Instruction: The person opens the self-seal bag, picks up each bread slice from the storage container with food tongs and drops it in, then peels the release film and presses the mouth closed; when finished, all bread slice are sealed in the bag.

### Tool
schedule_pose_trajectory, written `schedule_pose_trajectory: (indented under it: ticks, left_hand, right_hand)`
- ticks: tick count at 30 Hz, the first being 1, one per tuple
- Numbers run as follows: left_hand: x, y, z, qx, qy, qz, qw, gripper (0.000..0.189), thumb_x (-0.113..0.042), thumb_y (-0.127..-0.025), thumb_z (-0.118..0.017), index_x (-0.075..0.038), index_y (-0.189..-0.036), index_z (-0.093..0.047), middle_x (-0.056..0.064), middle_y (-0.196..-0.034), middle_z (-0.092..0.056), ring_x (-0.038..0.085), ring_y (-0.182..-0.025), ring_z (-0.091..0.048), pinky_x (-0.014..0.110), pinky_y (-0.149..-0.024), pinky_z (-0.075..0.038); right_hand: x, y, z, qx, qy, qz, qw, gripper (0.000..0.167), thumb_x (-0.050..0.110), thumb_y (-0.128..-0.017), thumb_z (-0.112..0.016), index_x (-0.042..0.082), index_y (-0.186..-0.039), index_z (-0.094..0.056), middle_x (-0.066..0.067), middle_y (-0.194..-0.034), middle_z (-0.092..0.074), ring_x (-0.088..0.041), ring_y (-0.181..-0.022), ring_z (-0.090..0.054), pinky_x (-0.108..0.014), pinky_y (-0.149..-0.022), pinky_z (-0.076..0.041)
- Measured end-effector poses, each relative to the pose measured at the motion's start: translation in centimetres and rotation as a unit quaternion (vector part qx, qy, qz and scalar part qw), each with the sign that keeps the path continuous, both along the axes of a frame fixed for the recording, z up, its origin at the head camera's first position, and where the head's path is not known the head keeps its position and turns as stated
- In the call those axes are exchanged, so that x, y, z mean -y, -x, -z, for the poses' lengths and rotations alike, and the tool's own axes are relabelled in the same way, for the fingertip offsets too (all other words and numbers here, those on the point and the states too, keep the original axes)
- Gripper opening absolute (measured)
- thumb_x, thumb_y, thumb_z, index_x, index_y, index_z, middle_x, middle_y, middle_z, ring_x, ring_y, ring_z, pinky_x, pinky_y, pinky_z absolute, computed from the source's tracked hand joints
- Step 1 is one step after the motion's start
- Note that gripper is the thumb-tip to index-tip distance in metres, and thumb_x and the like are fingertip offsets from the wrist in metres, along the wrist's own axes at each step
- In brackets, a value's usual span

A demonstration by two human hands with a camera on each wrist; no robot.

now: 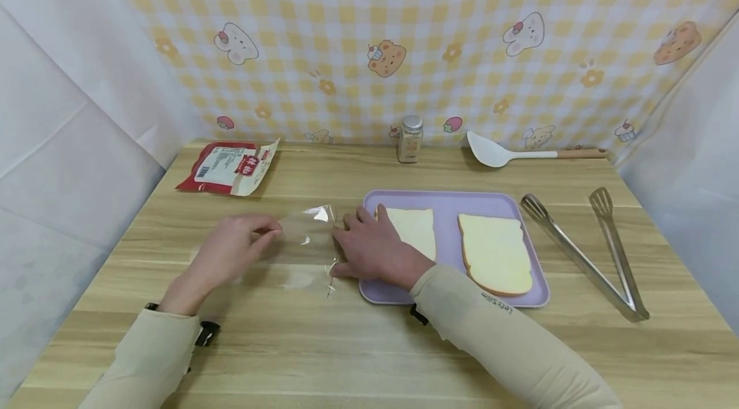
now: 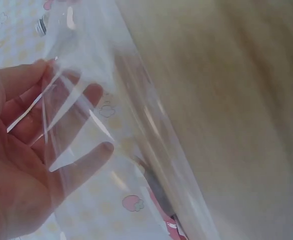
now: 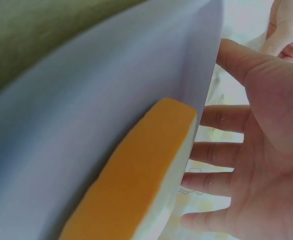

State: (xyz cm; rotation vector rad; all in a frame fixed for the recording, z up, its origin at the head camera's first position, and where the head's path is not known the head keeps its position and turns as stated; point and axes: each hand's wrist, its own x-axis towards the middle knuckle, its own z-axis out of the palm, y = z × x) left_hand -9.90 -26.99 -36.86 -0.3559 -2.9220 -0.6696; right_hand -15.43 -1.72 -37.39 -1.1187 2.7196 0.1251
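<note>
A sheet of clear plastic film (image 1: 306, 239) lies over the table left of the tray, its edges catching the light. My left hand (image 1: 239, 239) pinches its left side between thumb and index finger; in the left wrist view the other fingers show through the film (image 2: 81, 135). My right hand (image 1: 369, 245) has its fingers spread over the left rim of the purple tray (image 1: 446, 268), close to the film's right edge. Partly beneath that hand is one bread slice (image 1: 417, 226); a second bread slice (image 1: 498, 255) lies on the tray's right half.
Metal tongs (image 1: 597, 274) lie spread to the right of the tray. Behind it stand a shaker bottle (image 1: 410, 140) with a grey cap and a white spoon-like utensil (image 1: 491, 149) with a wooden handle. A red and white food packet (image 1: 228, 168) rests at the back left.
</note>
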Motion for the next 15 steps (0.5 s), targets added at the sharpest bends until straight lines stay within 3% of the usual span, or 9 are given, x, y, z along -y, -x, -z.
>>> schedule_pose_trajectory:
  ticks: [6,11,15]
  left_hand:
    - [-0.15,0.21,0.13,0.024,0.018,0.021,0.9993,0.014,-0.015,-0.096,-0.077,-0.011,-0.109,-0.081,0.008,-0.111,-0.08,0.025,-0.097,-0.074,0.053,-0.088,-0.059]
    - [-0.46,0.38,0.26,0.017,0.014,0.023,0.9995,0.012,-0.016,-0.095,-0.079,-0.013,-0.107,-0.082,0.006,-0.103,-0.081,0.012,-0.08,-0.069,0.038,-0.074,-0.058]
    - [-0.52,0.42,0.34,-0.001,0.01,0.02,0.9998,0.013,-0.012,-0.095,-0.079,-0.013,-0.108,-0.083,0.01,-0.108,-0.082,0.014,-0.078,-0.067,0.035,-0.07,-0.055]
  right_hand:
    - [-0.05,0.11,-0.07,0.004,0.0,0.003,1.0,0.067,0.069,-0.094,-0.066,0.023,-0.142,-0.062,-0.005,-0.142,-0.06,-0.032,-0.137,-0.046,-0.067,-0.122,-0.027]
    - [0.05,0.15,0.11,0.002,-0.006,0.002,1.0,0.066,0.071,-0.093,-0.066,0.024,-0.14,-0.063,-0.003,-0.142,-0.06,-0.031,-0.137,-0.046,-0.067,-0.122,-0.028]
    - [0.14,0.17,0.18,0.003,-0.008,0.003,1.0,0.065,0.07,-0.093,-0.067,0.025,-0.14,-0.063,-0.003,-0.143,-0.06,-0.031,-0.138,-0.046,-0.067,-0.123,-0.027]
